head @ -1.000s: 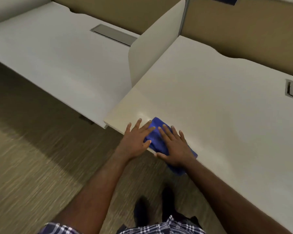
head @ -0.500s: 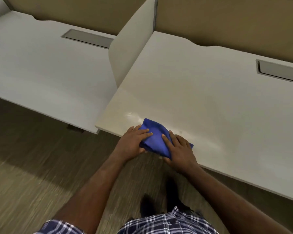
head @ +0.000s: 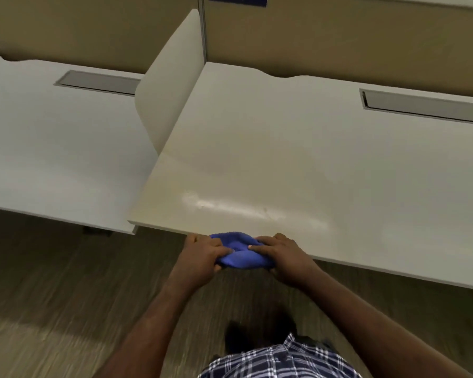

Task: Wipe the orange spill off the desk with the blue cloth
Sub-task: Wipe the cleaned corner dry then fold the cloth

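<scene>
The blue cloth is bunched up just off the front edge of the white desk. My left hand grips its left end and my right hand grips its right end, both with fingers curled into the fabric. Behind the cloth, a pale wet streak runs along the desk surface. No orange spill shows on the desk.
A white divider panel separates this desk from a second white desk on the left. Each desk has a grey cable slot near the tan back wall. Wood-look floor lies below the edge.
Both hands went from lying flat on the cloth on the desk to gripping it. The cloth has been pulled back off the front edge and bunched between them.
</scene>
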`<state>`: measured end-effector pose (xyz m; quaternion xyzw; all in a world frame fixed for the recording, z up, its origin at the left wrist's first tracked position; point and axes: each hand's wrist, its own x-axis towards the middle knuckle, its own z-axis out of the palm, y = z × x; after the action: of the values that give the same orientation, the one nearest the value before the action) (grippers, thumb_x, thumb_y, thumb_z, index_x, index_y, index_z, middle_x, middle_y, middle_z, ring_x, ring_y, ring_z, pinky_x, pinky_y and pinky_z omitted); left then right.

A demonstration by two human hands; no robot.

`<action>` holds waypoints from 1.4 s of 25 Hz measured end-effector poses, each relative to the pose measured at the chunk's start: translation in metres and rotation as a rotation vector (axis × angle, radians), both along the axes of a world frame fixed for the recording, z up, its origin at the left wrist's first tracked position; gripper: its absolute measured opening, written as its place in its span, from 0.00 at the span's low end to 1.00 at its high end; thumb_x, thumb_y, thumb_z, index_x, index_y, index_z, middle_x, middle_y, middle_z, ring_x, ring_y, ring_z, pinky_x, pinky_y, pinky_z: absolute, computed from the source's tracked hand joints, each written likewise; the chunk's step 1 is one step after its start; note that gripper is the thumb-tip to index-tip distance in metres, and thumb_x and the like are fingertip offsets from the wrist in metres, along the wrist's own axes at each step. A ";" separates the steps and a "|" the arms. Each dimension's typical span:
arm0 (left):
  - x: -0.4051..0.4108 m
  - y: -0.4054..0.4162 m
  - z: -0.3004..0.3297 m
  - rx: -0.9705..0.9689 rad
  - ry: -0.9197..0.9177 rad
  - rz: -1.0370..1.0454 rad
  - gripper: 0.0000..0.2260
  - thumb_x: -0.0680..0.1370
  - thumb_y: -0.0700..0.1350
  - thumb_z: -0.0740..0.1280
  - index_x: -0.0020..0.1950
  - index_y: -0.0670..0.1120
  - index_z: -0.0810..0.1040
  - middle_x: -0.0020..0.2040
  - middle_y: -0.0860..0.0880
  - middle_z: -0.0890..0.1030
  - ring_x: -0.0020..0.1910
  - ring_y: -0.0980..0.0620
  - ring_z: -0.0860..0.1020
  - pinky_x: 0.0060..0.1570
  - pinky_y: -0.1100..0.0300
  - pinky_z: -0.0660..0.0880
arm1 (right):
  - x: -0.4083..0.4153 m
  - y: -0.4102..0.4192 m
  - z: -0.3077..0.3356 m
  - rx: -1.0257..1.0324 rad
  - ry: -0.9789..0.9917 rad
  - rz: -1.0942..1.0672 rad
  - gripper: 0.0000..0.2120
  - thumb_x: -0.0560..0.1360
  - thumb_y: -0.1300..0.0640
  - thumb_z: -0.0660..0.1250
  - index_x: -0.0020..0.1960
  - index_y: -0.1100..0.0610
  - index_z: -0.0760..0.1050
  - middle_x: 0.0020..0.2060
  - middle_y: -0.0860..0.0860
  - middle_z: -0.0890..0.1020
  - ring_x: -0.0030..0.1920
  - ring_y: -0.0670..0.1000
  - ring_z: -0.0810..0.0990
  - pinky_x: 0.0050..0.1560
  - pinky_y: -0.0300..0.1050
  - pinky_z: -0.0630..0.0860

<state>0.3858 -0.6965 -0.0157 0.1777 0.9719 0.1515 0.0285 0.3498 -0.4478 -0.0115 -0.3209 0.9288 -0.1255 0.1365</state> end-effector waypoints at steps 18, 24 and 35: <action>0.044 0.221 0.037 0.493 0.025 0.369 0.26 0.73 0.67 0.65 0.62 0.49 0.77 0.57 0.51 0.76 0.53 0.53 0.76 0.48 0.55 0.75 | 0.083 0.208 0.040 -0.265 0.418 -0.347 0.32 0.65 0.62 0.75 0.68 0.55 0.73 0.65 0.59 0.76 0.56 0.61 0.78 0.56 0.58 0.75; 0.036 0.315 0.048 0.591 -0.287 0.452 0.26 0.70 0.72 0.56 0.47 0.52 0.75 0.41 0.54 0.79 0.39 0.58 0.77 0.35 0.63 0.69 | 0.089 0.273 0.048 -0.315 0.503 -0.604 0.30 0.67 0.62 0.74 0.69 0.56 0.72 0.65 0.60 0.76 0.59 0.61 0.76 0.56 0.59 0.75; -0.076 0.437 0.083 0.861 -0.366 0.422 0.18 0.75 0.58 0.69 0.59 0.49 0.78 0.49 0.52 0.84 0.38 0.56 0.84 0.43 0.59 0.78 | 0.023 0.360 0.050 -0.299 0.667 -0.783 0.32 0.65 0.62 0.77 0.68 0.57 0.73 0.64 0.61 0.77 0.56 0.62 0.78 0.53 0.56 0.75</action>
<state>0.3095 -0.2592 0.0674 -0.0560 0.8153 0.5691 0.0910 0.3725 -0.0876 0.0382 0.0111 0.9440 -0.1891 -0.2701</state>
